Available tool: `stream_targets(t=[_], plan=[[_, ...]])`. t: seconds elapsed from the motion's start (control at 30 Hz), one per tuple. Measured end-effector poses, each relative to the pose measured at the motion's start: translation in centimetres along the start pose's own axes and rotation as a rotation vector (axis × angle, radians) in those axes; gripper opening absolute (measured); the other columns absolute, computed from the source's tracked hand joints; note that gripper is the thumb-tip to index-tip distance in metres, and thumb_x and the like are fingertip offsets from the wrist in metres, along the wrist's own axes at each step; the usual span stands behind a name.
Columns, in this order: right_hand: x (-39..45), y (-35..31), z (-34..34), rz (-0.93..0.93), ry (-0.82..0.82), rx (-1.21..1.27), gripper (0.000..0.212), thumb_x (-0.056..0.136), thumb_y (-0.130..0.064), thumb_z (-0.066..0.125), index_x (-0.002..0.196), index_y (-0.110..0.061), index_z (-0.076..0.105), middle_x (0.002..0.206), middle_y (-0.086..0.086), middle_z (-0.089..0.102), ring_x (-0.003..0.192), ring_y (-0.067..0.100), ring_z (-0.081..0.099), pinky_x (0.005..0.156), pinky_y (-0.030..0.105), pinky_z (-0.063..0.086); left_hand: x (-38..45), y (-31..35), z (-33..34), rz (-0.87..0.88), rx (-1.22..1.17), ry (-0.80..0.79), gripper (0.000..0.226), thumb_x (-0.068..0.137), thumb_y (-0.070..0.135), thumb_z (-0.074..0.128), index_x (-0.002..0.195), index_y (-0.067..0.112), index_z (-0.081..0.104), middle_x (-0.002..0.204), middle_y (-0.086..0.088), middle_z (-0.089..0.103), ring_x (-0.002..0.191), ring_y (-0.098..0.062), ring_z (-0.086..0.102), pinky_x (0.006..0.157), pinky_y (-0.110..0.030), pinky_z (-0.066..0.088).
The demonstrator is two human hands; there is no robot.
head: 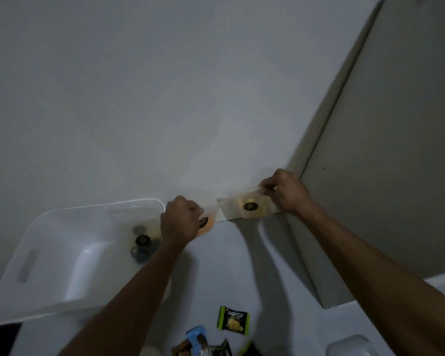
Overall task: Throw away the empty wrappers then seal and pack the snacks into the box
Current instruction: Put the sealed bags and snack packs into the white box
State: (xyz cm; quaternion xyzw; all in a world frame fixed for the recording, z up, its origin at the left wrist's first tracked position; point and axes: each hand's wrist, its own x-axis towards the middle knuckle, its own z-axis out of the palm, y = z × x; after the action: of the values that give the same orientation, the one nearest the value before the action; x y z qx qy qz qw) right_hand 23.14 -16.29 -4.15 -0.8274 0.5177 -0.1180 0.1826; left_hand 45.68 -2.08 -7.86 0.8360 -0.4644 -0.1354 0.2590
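Both hands are raised at mid-frame, stretching a clear bag (244,206) between them. The left hand (181,219), just left of centre, is closed in a fist with its fingers pinched on the bag's left end, where an orange patch and a dark cookie show at its knuckles. The right hand (287,192), right of centre, has its fingers together, nipping the bag's upper right corner. Inside the bag, between the hands, sits a dark round cookie (249,206) against a yellowish backing; the picture is dim and blurred, so finer detail cannot be told. At left a white box (49,255) stands on a white table (216,265), with a few dark round snacks (141,244) in its near right corner, just beside the left wrist. At the bottom centre a green Nextar pack (233,320) lies on the table, and below it a blue wrapper (198,339) among other dark packets at the frame's edge.
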Motion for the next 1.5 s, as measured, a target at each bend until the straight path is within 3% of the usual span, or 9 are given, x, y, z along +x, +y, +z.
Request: stream_targets(t=[0.13, 0.33, 0.43, 0.67, 0.87, 0.97, 1.1, 1.33, 1.5], plan=[[-2.0, -5.0, -6.1, -0.084, 0.084, 0.005, 0.015, 0.09, -0.027, 0.071, 0.101, -0.019, 0.077, 0.087, -0.004, 0.067, 0.08, 0.012, 0.059, 0.068, 0.023, 0.04, -0.2, 1.1, -5.9, 0.059, -0.15, 0.026, 0.011, 0.085, 0.027, 0.067, 0.08, 0.024, 0.077, 0.094, 0.002, 0.073, 0.087, -0.018, 0.067, 0.081, -0.039, 0.055], [-6.1, -15.0, -12.8, -0.141, 0.19, -0.002, 0.008, 0.087, -0.022, 0.074, 0.094, -0.023, 0.077, 0.087, -0.005, 0.064, 0.076, 0.01, 0.059, 0.058, 0.013, 0.037, -1.4, -0.2, -16.9, 0.125, -0.065, 0.103, 0.012, 0.084, 0.025, 0.068, 0.076, 0.028, 0.075, 0.092, 0.004, 0.075, 0.087, -0.021, 0.067, 0.086, -0.041, 0.053], [-8.2, -20.3, -13.3, -0.195, 0.185, 0.001, 0.005, 0.086, -0.02, 0.074, 0.091, -0.021, 0.077, 0.085, -0.003, 0.069, 0.073, 0.012, 0.066, 0.059, 0.015, 0.043, -2.0, -2.9, -21.3, 0.096, 0.008, 0.163, 0.012, 0.085, 0.023, 0.068, 0.079, 0.028, 0.077, 0.095, 0.006, 0.075, 0.098, -0.022, 0.064, 0.094, -0.042, 0.045], [-10.4, -28.7, -8.6, -0.217, 0.085, 0.101, 0.004, 0.082, -0.026, 0.079, 0.083, -0.026, 0.075, 0.083, -0.006, 0.071, 0.075, 0.009, 0.067, 0.066, 0.023, 0.052, -2.5, -9.8, -25.9, 0.004, -0.018, 0.197, 0.012, 0.085, 0.027, 0.069, 0.076, 0.03, 0.075, 0.097, 0.004, 0.074, 0.107, -0.026, 0.058, 0.089, -0.041, 0.039], [-10.1, -30.1, -0.1, -0.205, 0.006, 0.112, 0.008, 0.075, -0.034, 0.082, 0.078, -0.031, 0.076, 0.099, -0.004, 0.067, 0.091, 0.011, 0.062, 0.08, 0.037, 0.057, -1.9, -14.0, -25.1, -0.008, -0.062, 0.125, 0.006, 0.081, 0.038, 0.075, 0.079, 0.032, 0.076, 0.103, 0.0, 0.071, 0.113, -0.027, 0.055, 0.092, -0.043, 0.038], [-10.6, -29.2, 4.0, -0.132, -0.062, 0.042, 0.005, 0.078, -0.035, 0.08, 0.082, -0.033, 0.077, 0.13, 0.001, 0.053, 0.121, 0.021, 0.042, 0.094, 0.045, 0.049, -2.0, -15.2, -23.1, -0.002, -0.085, 0.067, 0.007, 0.078, 0.039, 0.078, 0.078, 0.032, 0.077, 0.107, -0.001, 0.069, 0.114, -0.028, 0.054, 0.093, -0.043, 0.039], [-11.4, -27.5, 8.9, -0.014, -0.098, 0.085, 0.006, 0.079, -0.033, 0.079, 0.085, -0.033, 0.077, 0.155, -0.003, 0.03, 0.14, 0.023, 0.02, 0.105, 0.05, 0.039, -2.2, -16.8, -19.3, -0.011, -0.097, -0.005, 0.01, 0.076, 0.043, 0.079, 0.077, 0.033, 0.076, 0.109, 0.001, 0.067, 0.109, -0.027, 0.056, 0.093, -0.048, 0.043], [-11.2, -24.8, 15.5, 0.084, -0.093, 0.031, 0.008, 0.079, -0.037, 0.078, 0.086, -0.034, 0.077, 0.163, -0.008, 0.01, 0.146, 0.026, 0.007, 0.109, 0.051, 0.037, -2.4, -18.7, -12.6, -0.026, -0.002, -0.107, 0.016, 0.08, 0.041, 0.075, 0.093, 0.032, 0.078, 0.115, -0.002, 0.059, 0.111, -0.026, 0.051, 0.09, -0.046, 0.041], [-10.3, -24.2, 17.6, 0.122, -0.117, 0.045, 0.007, 0.08, -0.037, 0.078, 0.087, -0.035, 0.077, 0.164, -0.008, 0.005, 0.147, 0.028, 0.003, 0.107, 0.054, 0.038, -1.9, -19.3, -9.9, -0.063, -0.06, -0.115, 0.011, 0.078, 0.043, 0.077, 0.087, 0.038, 0.077, 0.11, 0.0, 0.063, 0.109, -0.027, 0.056, 0.09, -0.049, 0.046]])
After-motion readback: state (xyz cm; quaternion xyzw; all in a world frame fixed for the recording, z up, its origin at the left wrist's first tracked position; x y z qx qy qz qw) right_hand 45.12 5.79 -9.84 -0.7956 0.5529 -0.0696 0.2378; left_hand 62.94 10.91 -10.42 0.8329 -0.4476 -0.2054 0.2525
